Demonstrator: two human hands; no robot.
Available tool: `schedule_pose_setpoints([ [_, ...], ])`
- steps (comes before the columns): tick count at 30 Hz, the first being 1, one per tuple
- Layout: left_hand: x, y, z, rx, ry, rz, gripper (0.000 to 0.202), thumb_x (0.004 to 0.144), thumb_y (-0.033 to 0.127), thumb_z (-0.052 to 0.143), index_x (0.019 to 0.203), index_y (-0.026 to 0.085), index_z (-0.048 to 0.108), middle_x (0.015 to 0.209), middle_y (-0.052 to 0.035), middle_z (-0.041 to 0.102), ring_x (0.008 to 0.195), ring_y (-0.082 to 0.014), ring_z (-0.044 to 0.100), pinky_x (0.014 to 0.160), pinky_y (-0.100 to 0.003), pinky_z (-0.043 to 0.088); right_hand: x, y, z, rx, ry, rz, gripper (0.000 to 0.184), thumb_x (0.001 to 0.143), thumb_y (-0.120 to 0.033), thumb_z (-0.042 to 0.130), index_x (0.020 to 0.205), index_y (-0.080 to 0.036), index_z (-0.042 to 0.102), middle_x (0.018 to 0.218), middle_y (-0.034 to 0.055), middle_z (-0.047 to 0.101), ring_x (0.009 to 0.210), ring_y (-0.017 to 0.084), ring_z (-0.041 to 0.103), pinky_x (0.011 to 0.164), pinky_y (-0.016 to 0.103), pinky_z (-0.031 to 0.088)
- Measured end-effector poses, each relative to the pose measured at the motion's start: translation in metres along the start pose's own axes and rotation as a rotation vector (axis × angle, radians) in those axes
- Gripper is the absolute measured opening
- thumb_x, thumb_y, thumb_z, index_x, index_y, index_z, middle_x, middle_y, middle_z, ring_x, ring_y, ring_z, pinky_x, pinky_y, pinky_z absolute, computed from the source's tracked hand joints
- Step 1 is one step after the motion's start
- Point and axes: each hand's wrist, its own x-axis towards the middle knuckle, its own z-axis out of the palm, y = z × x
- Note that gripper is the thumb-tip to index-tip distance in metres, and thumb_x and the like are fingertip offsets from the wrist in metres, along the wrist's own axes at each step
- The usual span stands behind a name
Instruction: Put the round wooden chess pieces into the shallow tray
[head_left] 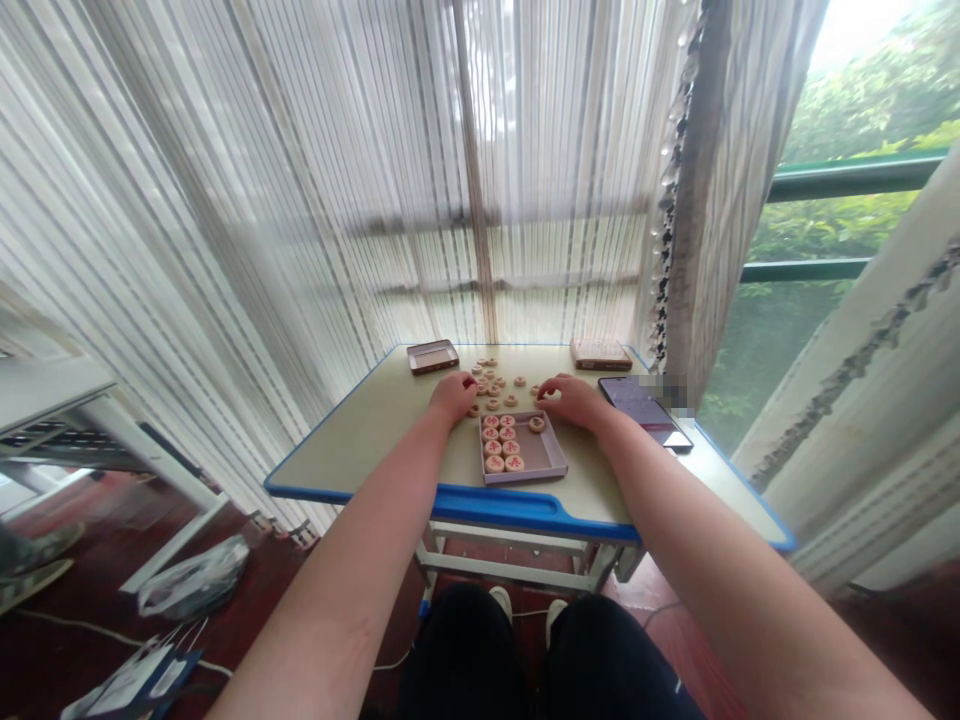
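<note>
Several round wooden Chinese chess pieces [493, 404] are scattered toward the far middle of the desk. In front of them, a shallow open box [541, 455] holds two columns of red-marked pieces [511, 448] along its left side. One dark-marked piece [536, 425] sits alone at its upper right. My left hand [453, 396] rests at the left of the scattered pieces with fingers curled; what they hold, if anything, is hidden. Beyond the box's right corner is my right hand [568, 396], thumb and forefinger apart, the fingertips beside a loose piece [535, 390].
A box lid [433, 357] lies at the desk's back left, and a flat box [601, 354] at the back right. A phone [646, 412] lies right of my right hand. The desk [352, 440] has a blue rim; striped curtains hang behind it.
</note>
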Motion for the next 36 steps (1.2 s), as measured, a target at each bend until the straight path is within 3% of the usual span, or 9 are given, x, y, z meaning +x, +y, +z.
schedule_pose_setpoints([
  [4, 0.001, 0.0, 0.001, 0.008, 0.0, -0.001, 0.022, 0.074, 0.027, 0.048, 0.082, 0.017, 0.066, 0.088, -0.0067, 0.066, 0.083, -0.017, 0.058, 0.075, -0.026, 0.044, 0.001, 0.002, 0.0, 0.025, -0.051, 0.024, 0.019, 0.07, -0.027, 0.059, 0.087, -0.023, 0.066, 0.092, 0.0012, 0.063, 0.077, 0.014, 0.055, 0.069, 0.024, 0.041],
  [7, 0.002, -0.001, 0.002, 0.014, 0.008, 0.015, 0.022, 0.074, 0.026, 0.048, 0.082, 0.016, 0.066, 0.088, -0.0068, 0.065, 0.082, -0.0168, 0.058, 0.075, -0.026, 0.044, 0.001, 0.006, 0.002, 0.039, -0.01, 0.045, 0.028, 0.069, -0.024, 0.059, 0.096, -0.022, 0.063, 0.094, 0.0012, 0.064, 0.074, 0.013, 0.055, 0.066, 0.023, 0.041],
  [11, 0.001, -0.002, 0.002, 0.001, 0.009, 0.018, 0.021, 0.073, 0.025, 0.048, 0.083, 0.016, 0.065, 0.088, -0.0065, 0.065, 0.081, -0.0165, 0.058, 0.074, -0.026, 0.044, 0.002, 0.008, 0.003, 0.035, -0.015, 0.057, 0.036, 0.068, -0.03, 0.06, 0.103, -0.021, 0.061, 0.094, 0.003, 0.064, 0.073, 0.014, 0.055, 0.064, 0.023, 0.041],
  [15, 0.001, -0.002, 0.001, 0.002, -0.004, -0.004, 0.021, 0.073, 0.025, 0.048, 0.084, 0.016, 0.064, 0.088, -0.006, 0.065, 0.082, -0.016, 0.057, 0.075, -0.026, 0.043, 0.003, 0.007, 0.001, -0.008, -0.032, 0.036, 0.028, 0.07, -0.033, 0.058, 0.093, -0.02, 0.065, 0.089, 0.0041, 0.064, 0.074, 0.015, 0.055, 0.064, 0.024, 0.04],
  [19, 0.0, -0.002, 0.001, 0.002, -0.001, 0.006, 0.02, 0.073, 0.024, 0.048, 0.083, 0.016, 0.064, 0.088, -0.0061, 0.065, 0.081, -0.0157, 0.057, 0.074, -0.026, 0.043, 0.002, 0.008, -0.001, -0.062, -0.014, 0.094, 0.033, 0.066, -0.043, 0.062, 0.087, -0.018, 0.065, 0.086, 0.0059, 0.063, 0.073, 0.016, 0.055, 0.062, 0.025, 0.04],
  [24, 0.0, 0.0, 0.0, -0.012, 0.003, 0.008, 0.02, 0.074, 0.024, 0.049, 0.085, 0.016, 0.064, 0.089, -0.0064, 0.065, 0.082, -0.0155, 0.057, 0.075, -0.025, 0.043, -0.001, 0.009, -0.003, 0.037, -0.035, 0.094, 0.037, 0.066, -0.039, 0.063, 0.099, -0.023, 0.063, 0.089, 0.0031, 0.063, 0.071, 0.014, 0.056, 0.061, 0.024, 0.041],
  [30, 0.001, 0.0, 0.001, 0.005, -0.007, -0.017, 0.02, 0.075, 0.026, 0.049, 0.086, 0.016, 0.063, 0.089, -0.0066, 0.065, 0.082, -0.0155, 0.057, 0.075, -0.025, 0.043, 0.0, 0.008, -0.006, 0.038, -0.044, 0.125, 0.027, 0.068, -0.034, 0.062, 0.09, -0.02, 0.066, 0.09, 0.0052, 0.065, 0.074, 0.016, 0.057, 0.063, 0.025, 0.041],
  [34, 0.001, -0.003, 0.003, 0.003, -0.001, -0.009, 0.02, 0.074, 0.026, 0.049, 0.085, 0.016, 0.063, 0.089, -0.0067, 0.065, 0.081, -0.0155, 0.057, 0.074, -0.026, 0.043, -0.003, -0.001, -0.013, 0.173, 0.042, 0.267, 0.03, 0.066, -0.036, 0.062, 0.089, -0.016, 0.063, 0.088, 0.0071, 0.065, 0.075, 0.016, 0.057, 0.064, 0.026, 0.041],
  [36, 0.001, -0.003, 0.003, -0.004, 0.013, 0.002, 0.02, 0.074, 0.026, 0.049, 0.084, 0.016, 0.063, 0.088, -0.0068, 0.065, 0.081, -0.0158, 0.057, 0.074, -0.026, 0.043, -0.007, -0.009, -0.015, 0.263, 0.014, 0.218, 0.031, 0.065, -0.035, 0.063, 0.09, -0.017, 0.062, 0.088, 0.0055, 0.065, 0.073, 0.015, 0.057, 0.062, 0.024, 0.041],
])
